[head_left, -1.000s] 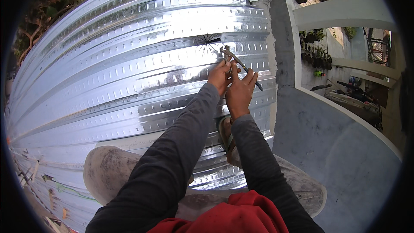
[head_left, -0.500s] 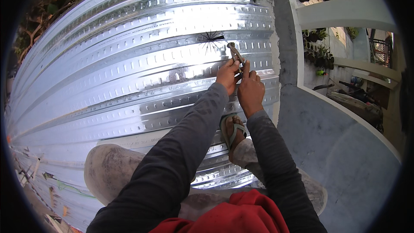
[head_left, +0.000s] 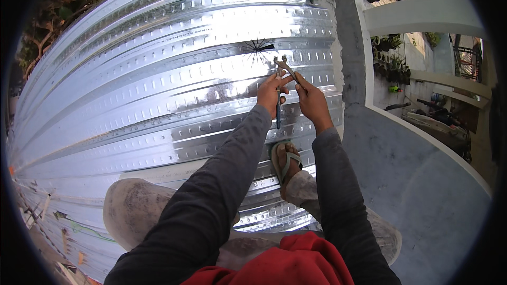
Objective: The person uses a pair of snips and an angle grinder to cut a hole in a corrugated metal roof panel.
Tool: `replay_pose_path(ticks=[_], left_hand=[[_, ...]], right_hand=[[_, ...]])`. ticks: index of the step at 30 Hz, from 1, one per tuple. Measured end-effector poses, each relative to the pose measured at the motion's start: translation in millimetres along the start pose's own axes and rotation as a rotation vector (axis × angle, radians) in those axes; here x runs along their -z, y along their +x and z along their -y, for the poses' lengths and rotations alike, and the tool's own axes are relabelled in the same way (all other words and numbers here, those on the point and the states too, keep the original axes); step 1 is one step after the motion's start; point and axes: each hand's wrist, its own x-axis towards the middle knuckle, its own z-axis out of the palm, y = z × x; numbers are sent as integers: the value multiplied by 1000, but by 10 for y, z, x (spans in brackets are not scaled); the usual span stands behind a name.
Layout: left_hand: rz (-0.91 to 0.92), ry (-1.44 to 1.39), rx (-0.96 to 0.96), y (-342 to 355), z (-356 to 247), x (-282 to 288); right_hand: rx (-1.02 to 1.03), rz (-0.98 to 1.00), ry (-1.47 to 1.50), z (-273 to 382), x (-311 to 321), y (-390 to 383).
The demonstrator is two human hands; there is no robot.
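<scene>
Grasping pincers (head_left: pixel 283 66) by one handle in the left hand (head_left: pixel 270 94), by the other in the right hand (head_left: pixel 312 100). Held ahead of the sandal (head_left: pixel 275 157), over metal decking (head_left: pixel 158 95). Already spread, seemingly not yet closed on anything; impossible to judge further progress. Pointing away from the body, lengthwise roughly along the sandal's line. Seen right of the sandal: grey wall (head_left: pixel 406 163).

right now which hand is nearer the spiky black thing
Left: left hand is below the spiky black thing in the picture; right hand is lower right, farther off.
</scene>
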Motion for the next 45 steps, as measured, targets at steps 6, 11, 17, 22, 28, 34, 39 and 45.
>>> replay_pose_path(ticks=[6, 11, 17, 22, 28, 34, 39, 45], left_hand=[[-114, -194, -38, 173, 160, -281], [-61, -289, -19, 325, 254, -183], [-70, -321, 62, 147, 210, -327], [44, -219, 36, 217, 206, -138], [111, -1, 83, 250, 269, -161], [27, 8, 113, 118, 171, -117], [-71, -131, 96, -67, 181, 162], [-94, 458, -5, 49, -236, 295]], right_hand=[[-187, 29, 244, 95, -83, 10], [24, 53, 48, 161, -53, -69], [-116, 215, -196, 163, 41, -37], [-73, 122, -237, 204, -64, -34], [236, 251, -412, -146, 526, 308], [146, 281, -388, 77, 220, 15], [-2, 148, -506, 443, -358, -435], [-110, 167, -519, 737, -489, -132]])
